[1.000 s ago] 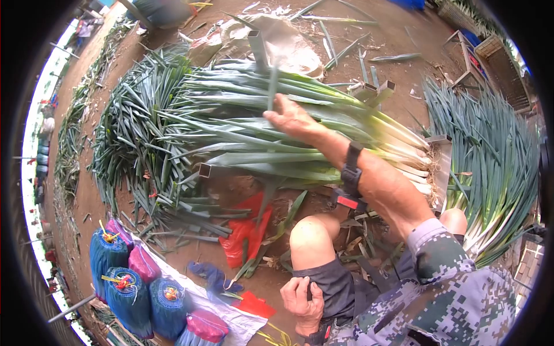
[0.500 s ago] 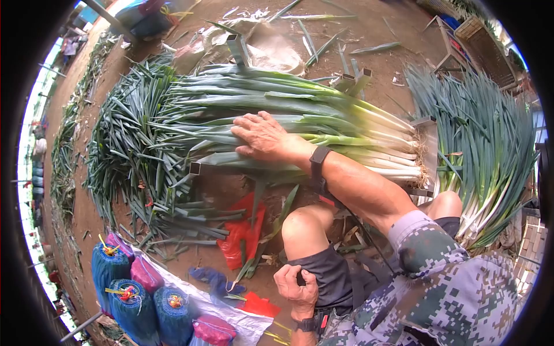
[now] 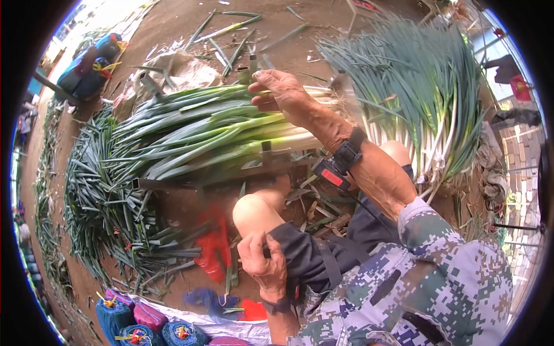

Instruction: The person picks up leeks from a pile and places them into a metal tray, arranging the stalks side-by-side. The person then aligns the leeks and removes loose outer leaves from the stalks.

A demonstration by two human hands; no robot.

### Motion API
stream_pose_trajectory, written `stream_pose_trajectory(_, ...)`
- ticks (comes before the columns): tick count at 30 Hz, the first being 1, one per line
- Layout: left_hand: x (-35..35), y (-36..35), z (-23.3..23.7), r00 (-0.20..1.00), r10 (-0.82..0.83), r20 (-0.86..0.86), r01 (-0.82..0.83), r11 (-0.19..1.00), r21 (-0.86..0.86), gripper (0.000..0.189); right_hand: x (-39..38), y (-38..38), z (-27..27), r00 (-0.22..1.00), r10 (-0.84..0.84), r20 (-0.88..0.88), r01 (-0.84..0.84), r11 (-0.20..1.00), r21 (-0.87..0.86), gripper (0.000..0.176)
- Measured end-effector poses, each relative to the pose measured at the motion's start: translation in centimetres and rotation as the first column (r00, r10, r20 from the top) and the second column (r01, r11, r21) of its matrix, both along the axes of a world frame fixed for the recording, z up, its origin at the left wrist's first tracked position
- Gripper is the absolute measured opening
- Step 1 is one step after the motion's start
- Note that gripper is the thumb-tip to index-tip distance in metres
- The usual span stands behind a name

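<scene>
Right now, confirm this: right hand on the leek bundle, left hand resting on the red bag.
Wrong on one point: in the head view the left hand rests on the knee, not the red bag. The right hand is on the leek bundle.

Green-and-white leeks (image 3: 219,130), camouflage sleeve (image 3: 444,277)

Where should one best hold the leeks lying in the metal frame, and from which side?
Probably the pale stalks, from above, near the right hand: the leeks lie flat, the frame bars close the sides, and the green leaves splay loosely.
</scene>
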State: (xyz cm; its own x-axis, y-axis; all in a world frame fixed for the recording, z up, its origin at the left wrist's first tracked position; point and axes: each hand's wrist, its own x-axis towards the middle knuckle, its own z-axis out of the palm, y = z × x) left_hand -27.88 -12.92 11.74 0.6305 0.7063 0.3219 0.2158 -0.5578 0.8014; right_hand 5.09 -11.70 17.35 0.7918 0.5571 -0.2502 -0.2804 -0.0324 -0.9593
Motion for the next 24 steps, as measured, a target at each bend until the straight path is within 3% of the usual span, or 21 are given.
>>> stream_pose_trajectory(2, 2.6, -1.1, 1.5, 0.985, -0.150, 0.086, 0.163, 0.969, -0.185, 0.023, -0.4, -4.4, 0.8, 0.996, -0.049, -0.076, 0.053, 0.997, 0.057, 0.033)
stream_pose_trajectory(3, 4.1, -2.2, 2.2, 0.963, -0.247, 0.105, 0.269, 0.896, -0.354, 0.029, -0.1, -6.4, 0.8, 0.988, -0.084, -0.127, 0.096, 0.991, 0.092, 0.034)
stream_pose_trajectory(5, 7.1, -5.2, 2.9, 0.888, -0.408, 0.212, 0.446, 0.655, -0.610, 0.043, 0.1, -9.8, 1.2, 0.959, -0.167, -0.229, 0.207, 0.965, 0.163, 0.032)
stream_pose_trajectory(8, 10.0, -10.6, 4.7, 0.763, -0.507, 0.400, 0.586, 0.282, -0.760, 0.058, -0.4, -14.2, 1.2, 0.956, -0.207, -0.206, 0.253, 0.940, 0.230, 0.031)
stream_pose_trajectory(10, 10.1, -13.6, 4.7, 0.697, -0.629, 0.345, 0.623, 0.293, -0.725, 0.054, -2.1, -16.7, 1.9, 0.960, -0.263, -0.097, 0.277, 0.944, 0.178, 0.031)
stream_pose_trajectory(12, 9.4, -16.2, 5.3, 0.730, -0.566, 0.383, 0.575, 0.205, -0.792, 0.052, -3.3, -19.3, 1.3, 0.955, -0.258, 0.147, 0.257, 0.966, 0.024, 0.032)
stream_pose_trajectory(13, 8.8, -17.1, 5.4, 0.734, -0.565, 0.378, 0.546, 0.159, -0.823, 0.052, -3.9, -20.9, 0.9, 0.927, -0.160, 0.339, 0.196, 0.978, -0.074, 0.032)
stream_pose_trajectory(14, 10.9, -18.9, 3.1, 0.747, -0.558, 0.361, 0.509, 0.132, -0.851, 0.052, -2.2, -22.9, -1.9, 0.866, -0.033, 0.500, 0.140, 0.974, -0.178, 0.032)
stream_pose_trajectory(16, 10.0, -20.6, 3.1, 0.743, -0.585, 0.326, 0.481, 0.127, -0.868, 0.055, -4.7, -26.0, -3.0, 0.585, 0.155, 0.796, 0.268, 0.889, -0.370, 0.028)
stream_pose_trajectory(18, 9.2, -21.4, 3.2, 0.704, -0.628, 0.330, 0.493, 0.098, -0.864, 0.057, -6.5, -28.3, -2.9, 0.641, 0.377, 0.668, 0.058, 0.845, -0.532, 0.025)
stream_pose_trajectory(20, 8.9, -22.6, 3.6, 0.672, -0.673, 0.309, 0.483, 0.082, -0.872, 0.059, -7.3, -30.1, -2.6, 0.568, 0.488, 0.662, 0.047, 0.785, -0.618, 0.025)
stream_pose_trajectory(22, 10.9, -23.4, 3.1, 0.636, -0.708, 0.306, 0.497, 0.073, -0.865, 0.053, -5.4, -31.9, -3.3, 0.631, 0.418, 0.653, 0.062, 0.812, -0.580, 0.024)
stream_pose_trajectory(24, 11.3, -24.0, 2.8, 0.642, -0.688, 0.338, 0.522, 0.070, -0.850, 0.049, -4.6, -34.1, -2.3, 0.615, 0.301, 0.728, 0.164, 0.855, -0.492, 0.023)
